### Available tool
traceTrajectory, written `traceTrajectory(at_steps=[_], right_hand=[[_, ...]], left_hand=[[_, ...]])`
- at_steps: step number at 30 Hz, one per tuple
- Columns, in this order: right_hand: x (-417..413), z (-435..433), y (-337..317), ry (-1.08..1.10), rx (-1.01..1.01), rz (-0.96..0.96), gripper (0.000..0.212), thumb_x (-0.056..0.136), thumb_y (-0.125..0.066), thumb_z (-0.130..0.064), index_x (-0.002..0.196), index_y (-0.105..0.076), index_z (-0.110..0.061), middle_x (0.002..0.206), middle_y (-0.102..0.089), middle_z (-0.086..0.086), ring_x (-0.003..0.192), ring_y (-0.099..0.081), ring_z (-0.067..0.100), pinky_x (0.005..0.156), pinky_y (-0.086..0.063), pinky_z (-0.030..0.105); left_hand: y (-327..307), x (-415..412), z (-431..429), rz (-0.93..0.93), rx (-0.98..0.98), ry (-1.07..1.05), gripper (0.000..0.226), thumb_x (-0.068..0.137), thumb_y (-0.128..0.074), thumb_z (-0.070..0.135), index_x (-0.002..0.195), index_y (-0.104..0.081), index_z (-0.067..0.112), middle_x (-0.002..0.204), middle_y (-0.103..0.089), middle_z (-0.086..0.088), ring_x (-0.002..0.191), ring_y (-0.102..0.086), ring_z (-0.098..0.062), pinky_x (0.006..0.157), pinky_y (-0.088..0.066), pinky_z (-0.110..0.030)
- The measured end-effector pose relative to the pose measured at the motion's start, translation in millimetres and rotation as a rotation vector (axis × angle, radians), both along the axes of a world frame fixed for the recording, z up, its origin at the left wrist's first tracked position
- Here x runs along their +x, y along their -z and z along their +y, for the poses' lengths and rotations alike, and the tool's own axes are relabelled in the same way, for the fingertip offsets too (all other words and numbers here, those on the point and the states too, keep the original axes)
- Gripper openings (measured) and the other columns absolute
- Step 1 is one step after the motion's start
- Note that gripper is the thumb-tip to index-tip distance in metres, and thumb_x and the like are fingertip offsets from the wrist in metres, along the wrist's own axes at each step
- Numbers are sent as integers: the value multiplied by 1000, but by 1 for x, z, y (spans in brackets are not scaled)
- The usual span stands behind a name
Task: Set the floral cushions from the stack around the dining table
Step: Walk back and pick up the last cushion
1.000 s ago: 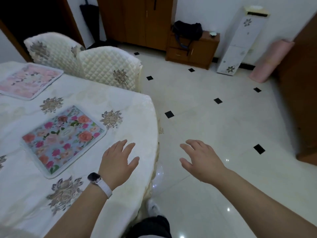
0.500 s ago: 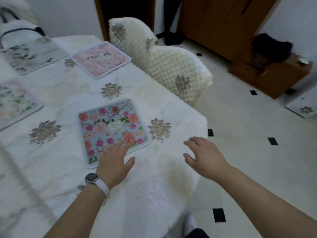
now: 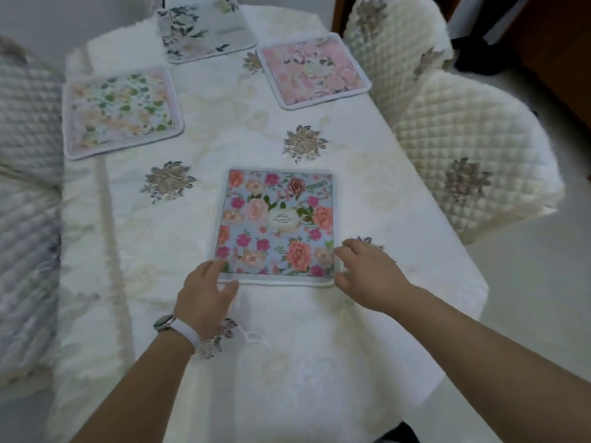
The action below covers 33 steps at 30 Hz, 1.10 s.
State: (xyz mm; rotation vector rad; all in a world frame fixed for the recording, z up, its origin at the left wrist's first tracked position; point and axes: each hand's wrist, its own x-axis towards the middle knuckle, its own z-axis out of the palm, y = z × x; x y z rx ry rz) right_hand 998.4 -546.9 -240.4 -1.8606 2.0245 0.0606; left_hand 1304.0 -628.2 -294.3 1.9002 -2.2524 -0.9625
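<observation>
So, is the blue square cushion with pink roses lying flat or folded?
Flat: the blue square floral cushion lies spread on the white tablecloth, no fold visible.

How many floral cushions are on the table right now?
4. The blue rose cushion lies nearest, the pink cushion far right, the green-and-peach cushion left, the grey-green cushion at the far end, cut off by the frame. More may lie out of view.

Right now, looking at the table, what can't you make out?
Grey cushion, head view: far end cut off by top edge.
Left chair, head view: blurred, cut by left edge.
Label on blue cushion, head view: too small to read.
Left hand and right hand, head view: pinching or just touching the corners, hidden by fingers.
</observation>
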Motion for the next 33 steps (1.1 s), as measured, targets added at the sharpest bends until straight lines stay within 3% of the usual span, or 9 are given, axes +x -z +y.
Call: traceTrajectory(at_steps=[6,9,11,13,16,21,26,30,33], right_hand=[[-38,-60,34,-28,86,-111,51,93,-49,-41,135,-45,-13,137,-44,11,122,-46,31,97,-45,44],[-50,-87,52,-48,71,-137,54,91,-52,-42,134,-44,-10,137,-44,12,121,-47,30,99,-46,44],[-57,-106,61,-68,35,-137,57,91,-53,-41,137,-43,-11,144,-39,13,127,-43,32,103,-43,45],[-60,-123,67,-63,6,-131,57,91,-53,-40,139,-42,-11,150,-33,15,135,-35,35,109,-37,46],[-68,-150,74,-92,7,-110,60,91,-51,-41,142,-39,-13,155,-28,15,140,-26,37,112,-31,49],[-79,-187,74,-78,-11,-170,62,88,-56,-36,142,-40,-12,148,-35,14,136,-31,33,110,-34,45],[-80,-213,72,-62,-28,-221,52,83,-61,-30,130,-49,-12,133,-47,12,122,-45,30,97,-42,41],[-73,-223,71,-74,-44,-178,60,83,-62,-31,137,-42,-12,134,-44,16,122,-42,35,95,-41,45],[-74,-226,72,-141,-49,-64,61,84,-61,-37,136,-42,-10,130,-45,18,118,-43,38,92,-41,46]], left_hand=[[20,-19,-2,-22,42,-270,66,79,-55,48,135,-48,15,145,-44,-13,134,-36,-32,110,-33,-49],[27,-27,-4,-31,-11,-368,63,76,-54,53,126,-53,14,132,-54,-12,123,-47,-34,103,-40,-49],[30,-33,-10,-42,-50,-407,56,78,-64,47,121,-56,11,121,-59,-13,113,-53,-35,98,-44,-48],[29,-37,-15,-60,-65,-442,57,78,-73,36,124,-56,7,122,-59,-16,113,-52,-36,99,-41,-45],[31,-42,-15,-66,-73,-504,55,80,-71,32,127,-54,8,126,-55,-18,116,-47,-36,99,-37,-43],[19,-57,-13,43,-50,-770,56,82,-65,37,129,-50,11,125,-51,-16,113,-51,-34,96,-45,-49],[18,-74,2,154,-39,-1048,62,80,-66,38,132,-46,11,119,-55,-15,107,-56,-33,95,-47,-52],[18,-88,6,340,13,-1285,60,86,-64,21,138,-37,9,106,-53,-4,98,-55,-24,83,-46,-38],[17,-90,2,384,17,-1323,62,88,-63,17,141,-32,7,98,-53,-2,95,-54,-23,79,-43,-34]])
